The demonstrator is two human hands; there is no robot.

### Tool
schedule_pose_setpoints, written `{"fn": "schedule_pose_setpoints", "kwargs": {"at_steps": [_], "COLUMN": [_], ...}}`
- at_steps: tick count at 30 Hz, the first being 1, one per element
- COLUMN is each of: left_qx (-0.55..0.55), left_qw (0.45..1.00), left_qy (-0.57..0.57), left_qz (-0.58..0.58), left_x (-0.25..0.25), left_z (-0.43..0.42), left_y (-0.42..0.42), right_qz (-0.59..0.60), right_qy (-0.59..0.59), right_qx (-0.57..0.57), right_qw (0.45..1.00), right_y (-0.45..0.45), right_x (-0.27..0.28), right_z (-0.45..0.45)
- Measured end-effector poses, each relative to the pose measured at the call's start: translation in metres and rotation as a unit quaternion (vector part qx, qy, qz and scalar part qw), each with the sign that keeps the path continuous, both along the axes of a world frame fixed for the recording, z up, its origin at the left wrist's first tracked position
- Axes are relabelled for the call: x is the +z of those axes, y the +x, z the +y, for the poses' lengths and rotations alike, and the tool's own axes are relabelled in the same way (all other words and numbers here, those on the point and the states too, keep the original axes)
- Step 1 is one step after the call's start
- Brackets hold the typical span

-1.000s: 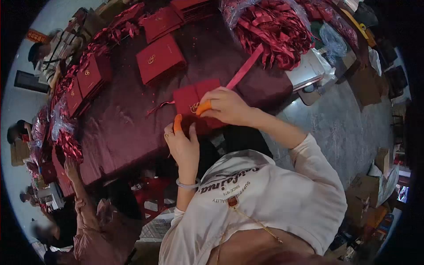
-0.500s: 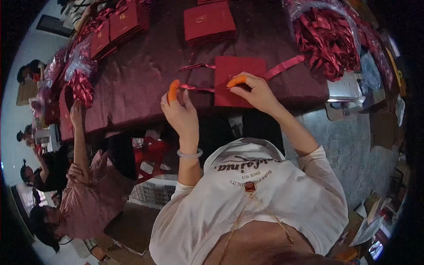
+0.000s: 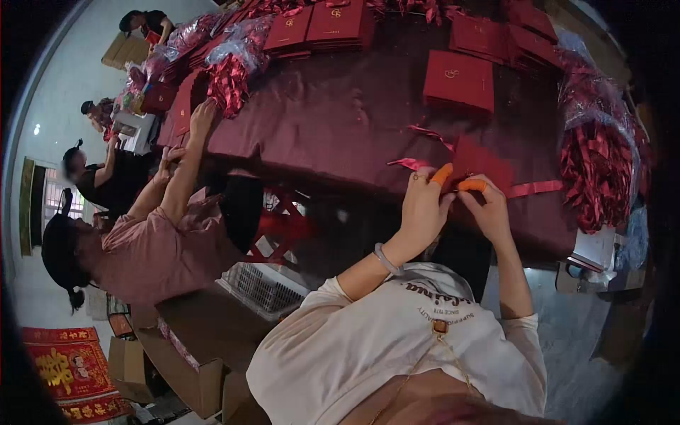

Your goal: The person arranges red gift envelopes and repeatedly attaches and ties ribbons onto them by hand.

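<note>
A flat red card piece lies slanted near the table edge, with red ribbons leading from its left side and another ribbon from its right. My left hand is closed at the card's left edge, where a ribbon tail emerges by the fingers; its index finger wears an orange cover. My right hand, also with an orange-covered finger, pinches at the card's lower edge. What sits between the right fingertips is too small to make out. The two hands are close together.
Stacked red cards with gold marks lie beyond my hands. Wrapped ribbon bundles lie right and left. A co-worker in a pink shirt reaches over the table at left. A white crate stands below.
The view has swung left, so the table appears further right. My left hand has come in from the left to the card, close beside my right hand. The card is now more slanted.
</note>
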State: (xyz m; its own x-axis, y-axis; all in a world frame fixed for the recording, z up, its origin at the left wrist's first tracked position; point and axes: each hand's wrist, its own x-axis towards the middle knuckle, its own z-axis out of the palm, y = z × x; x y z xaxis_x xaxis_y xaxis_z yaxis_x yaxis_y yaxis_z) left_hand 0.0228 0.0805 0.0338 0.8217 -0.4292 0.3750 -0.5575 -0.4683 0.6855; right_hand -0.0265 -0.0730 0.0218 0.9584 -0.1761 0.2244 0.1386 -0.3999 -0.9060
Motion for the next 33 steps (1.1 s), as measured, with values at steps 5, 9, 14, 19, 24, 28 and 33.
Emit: {"fn": "schedule_pose_setpoints", "kwargs": {"at_steps": [5,9,14,19,24,28,33], "left_qx": [-0.047,-0.079,-0.046,-0.035,-0.04,-0.034,-0.031], "left_qw": [0.976,0.921,0.874,0.875,0.886,0.882,0.884], "left_qy": [-0.075,-0.194,-0.241,-0.24,-0.236,-0.255,-0.25], "left_qz": [0.2,0.328,0.419,0.419,0.397,0.395,0.393], "left_x": [-0.009,-0.016,-0.018,-0.014,-0.02,-0.021,-0.027], "left_z": [0.01,0.016,0.017,0.015,0.015,0.014,0.013], "left_y": [0.014,0.019,0.016,0.013,0.011,0.011,0.012], "right_qz": [-0.009,0.021,-0.02,0.003,0.024,-0.019,0.018], "right_qy": [0.009,0.077,-0.059,-0.113,-0.129,-0.225,-0.194], "right_qx": [-0.002,-0.057,-0.004,0.024,0.036,0.014,-0.004], "right_qw": [1.0,0.995,0.998,0.993,0.991,0.974,0.981], "right_y": [0.001,0.001,0.007,0.009,0.01,0.01,0.012], "right_x": [-0.007,-0.007,0.004,0.007,0.012,0.009,0.006], "right_z": [-0.002,-0.005,0.002,0.005,0.007,0.009,0.01]}}
